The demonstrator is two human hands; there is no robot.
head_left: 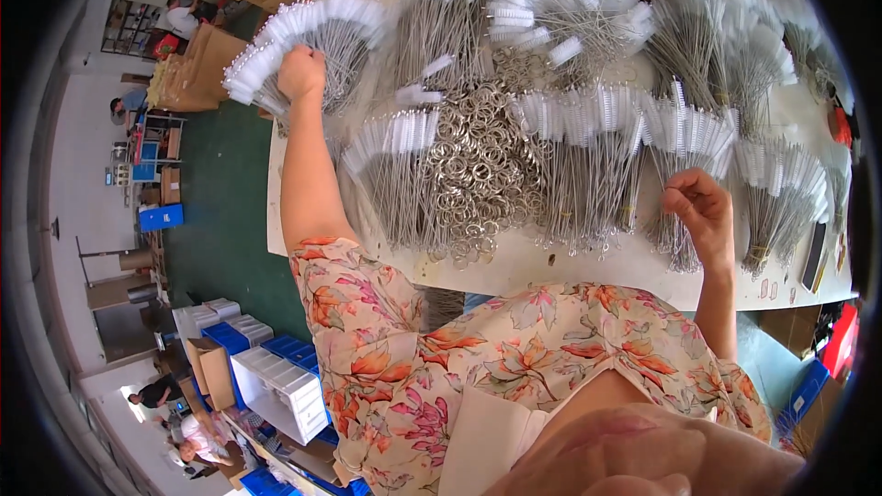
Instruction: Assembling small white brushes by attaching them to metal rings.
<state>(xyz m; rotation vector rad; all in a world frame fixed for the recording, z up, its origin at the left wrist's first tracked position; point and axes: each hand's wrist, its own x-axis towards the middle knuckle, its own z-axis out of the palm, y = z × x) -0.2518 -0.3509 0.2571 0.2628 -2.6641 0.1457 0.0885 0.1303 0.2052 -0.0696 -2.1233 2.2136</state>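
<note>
While the left hand (301,72) is stretched out to the far left end of the white table (588,271), it's closed around the wire stems of a fanned bunch of white-bristled tube brushes (303,32), bristle ends pointing away from the person; that bunch sits at the table's left edge, over the green floor (225,211); right hand (703,211) is near the front edge on the right, fingers curled with thumb and fingertips pinched together, can't tell if a wire is between them; it's just above a bundle of brushes (684,142) lying flat; pile of metal rings (473,170) sits mid-table between the hands; more brush bundles (570,0) cover the far side; white and blue crates (276,386) on the floor lower left.
</note>
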